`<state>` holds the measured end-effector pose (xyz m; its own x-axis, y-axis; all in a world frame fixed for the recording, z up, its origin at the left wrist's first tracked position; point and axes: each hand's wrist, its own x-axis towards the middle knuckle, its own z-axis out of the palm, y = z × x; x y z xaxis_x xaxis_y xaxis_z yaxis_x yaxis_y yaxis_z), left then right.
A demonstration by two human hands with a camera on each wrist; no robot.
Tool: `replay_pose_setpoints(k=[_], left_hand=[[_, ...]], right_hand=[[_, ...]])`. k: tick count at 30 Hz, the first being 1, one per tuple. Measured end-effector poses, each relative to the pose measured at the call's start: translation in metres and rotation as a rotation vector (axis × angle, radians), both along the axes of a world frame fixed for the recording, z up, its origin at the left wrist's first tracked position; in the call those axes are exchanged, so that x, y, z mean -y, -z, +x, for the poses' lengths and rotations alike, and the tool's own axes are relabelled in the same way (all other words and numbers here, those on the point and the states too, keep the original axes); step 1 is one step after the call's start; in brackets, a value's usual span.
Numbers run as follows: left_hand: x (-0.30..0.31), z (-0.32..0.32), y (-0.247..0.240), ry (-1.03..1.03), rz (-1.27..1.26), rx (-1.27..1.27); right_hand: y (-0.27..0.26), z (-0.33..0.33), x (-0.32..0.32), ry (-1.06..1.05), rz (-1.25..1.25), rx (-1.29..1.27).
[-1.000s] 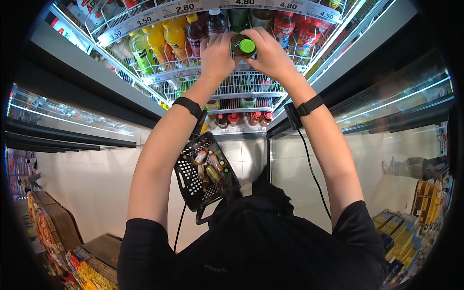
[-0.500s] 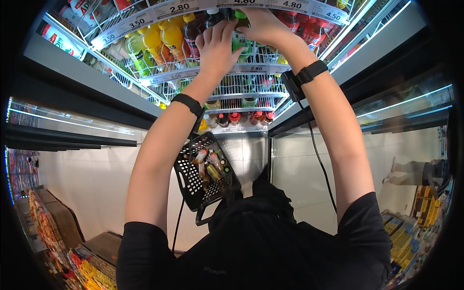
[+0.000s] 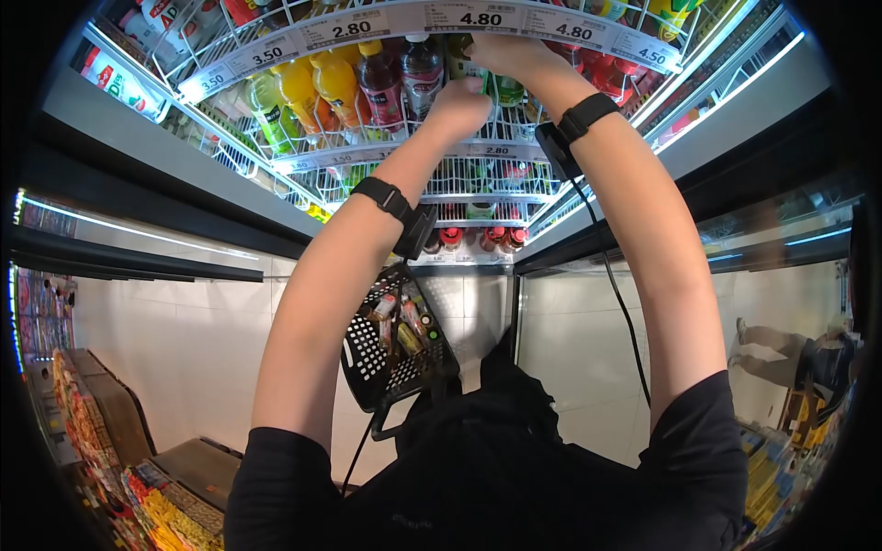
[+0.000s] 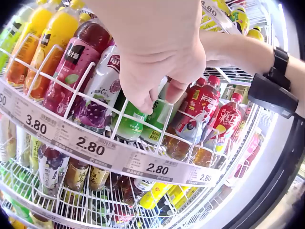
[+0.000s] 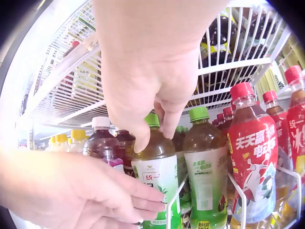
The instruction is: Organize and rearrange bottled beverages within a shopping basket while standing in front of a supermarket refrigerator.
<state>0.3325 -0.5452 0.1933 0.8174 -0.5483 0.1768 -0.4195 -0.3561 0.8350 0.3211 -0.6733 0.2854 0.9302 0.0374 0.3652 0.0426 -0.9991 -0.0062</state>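
In the right wrist view, the right hand (image 5: 147,86) reaches down from above, thumb and fingers pinching the neck of a green-capped bottle (image 5: 157,164) with a white and green label. That bottle stands upright in the wire rack. The left hand (image 5: 90,191) is at its lower left, fingers extended against or just in front of the label. A second green-capped bottle (image 5: 205,167) stands to the right. The head view has the left hand (image 3: 462,108) lower than the right hand (image 3: 519,57), whose fingertips are partly hidden by the shelf edge.
Purple-labelled bottles (image 4: 101,90) stand on one side, red-labelled bottles (image 4: 198,107) on the other. A price rail (image 4: 90,147) runs along the shelf front. Another wire shelf (image 5: 233,67) hangs above. A black basket (image 3: 367,363) with several bottles is below, beside the person.
The green-capped bottle, between both hands in front of the shelf earlier, is now in the rack. The left hand has shifted right and its spread fingers have drawn together; the right remains at the bottle's top.
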Motion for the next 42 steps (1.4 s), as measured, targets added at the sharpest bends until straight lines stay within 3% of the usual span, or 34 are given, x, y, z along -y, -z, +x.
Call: replay_pose_setpoints(k=[2, 4, 5, 7, 11, 14, 16, 17, 19, 21, 22, 23, 24, 25, 28, 31, 32, 34, 35, 36, 37, 38, 40, 42], left_hand=[[0.013, 0.008, -0.001, -0.048, -0.027, -0.080], [0.026, 0.019, -0.003, 0.067, 0.035, -0.430], [0.033, 0.024, 0.001, 0.068, 0.034, -0.429], [0.050, 0.038, 0.025, -0.136, -0.142, -0.458], [0.063, 0.041, 0.027, -0.166, -0.153, -0.505], [0.063, 0.040, 0.030, -0.137, -0.036, -0.319], [0.052, 0.022, 0.009, -0.193, -0.281, -0.603], [0.041, 0.011, -0.003, -0.197, -0.283, -0.603], [0.002, -0.021, -0.018, 0.002, -0.285, -0.525], [-0.053, -0.066, -0.014, 0.079, -0.384, -0.400], [-0.088, -0.098, -0.015, 0.206, -0.519, -0.450], [-0.125, -0.128, -0.017, 0.220, -0.482, -0.490], [-0.162, -0.151, -0.017, 0.228, -0.444, -0.534], [-0.196, -0.167, 0.010, 0.230, -0.469, -0.522], [-0.302, -0.196, 0.099, -0.088, -0.240, -0.713], [-0.402, -0.231, 0.176, -0.410, 0.334, -0.540], [-0.431, -0.246, 0.205, -0.501, 0.322, -0.498], [-0.487, -0.277, 0.266, -0.636, 0.405, -0.589], [-0.513, -0.294, 0.301, -0.732, 0.355, -0.774], [-0.533, -0.310, 0.331, -0.825, 0.296, -0.956], [-0.548, -0.329, 0.348, -0.837, 0.306, -1.113], [-0.552, -0.342, 0.350, -0.866, 0.278, -1.227], [-0.561, -0.370, 0.374, -0.847, 0.289, -1.307], [-0.562, -0.388, 0.390, -0.804, 0.348, -1.321]], right_hand=[[-0.001, 0.003, -0.003, 0.039, -0.015, -0.022], [-0.002, 0.003, -0.004, 0.037, -0.012, -0.012], [-0.002, 0.004, -0.005, 0.036, -0.010, -0.008], [-0.002, 0.004, -0.005, 0.036, -0.006, 0.000], [-0.003, 0.003, -0.007, 0.031, 0.000, 0.013], [-0.003, 0.003, -0.009, 0.024, 0.008, 0.020], [-0.003, 0.002, -0.011, 0.017, 0.011, 0.027], [-0.003, 0.001, -0.013, 0.010, 0.013, 0.030], [-0.001, -0.007, -0.023, -0.009, 0.015, 0.030], [0.006, -0.037, -0.047, 0.029, 0.197, 0.120], [0.014, -0.058, -0.063, -0.011, 0.272, 0.324], [0.022, -0.081, -0.080, -0.051, 0.348, 0.524], [0.024, -0.105, -0.098, -0.076, 0.417, 0.490], [0.028, -0.128, -0.115, -0.100, 0.492, 0.445], [0.064, -0.174, -0.167, -0.177, 0.654, 0.294], [0.113, -0.210, -0.216, -0.199, 0.708, 0.097], [0.130, -0.221, -0.231, -0.218, 0.722, 0.068], [0.168, -0.243, -0.260, -0.213, 0.700, -0.234], [0.188, -0.256, -0.274, -0.225, 0.703, -0.254], [0.211, -0.269, -0.287, -0.213, 0.644, -0.456], [0.236, -0.279, -0.297, -0.200, 0.577, -0.654], [0.266, -0.289, -0.305, -0.209, 0.572, -0.668], [0.336, -0.316, -0.309, -0.165, 0.576, -1.164], [0.411, -0.342, -0.296, -0.153, 0.598, -1.293]])
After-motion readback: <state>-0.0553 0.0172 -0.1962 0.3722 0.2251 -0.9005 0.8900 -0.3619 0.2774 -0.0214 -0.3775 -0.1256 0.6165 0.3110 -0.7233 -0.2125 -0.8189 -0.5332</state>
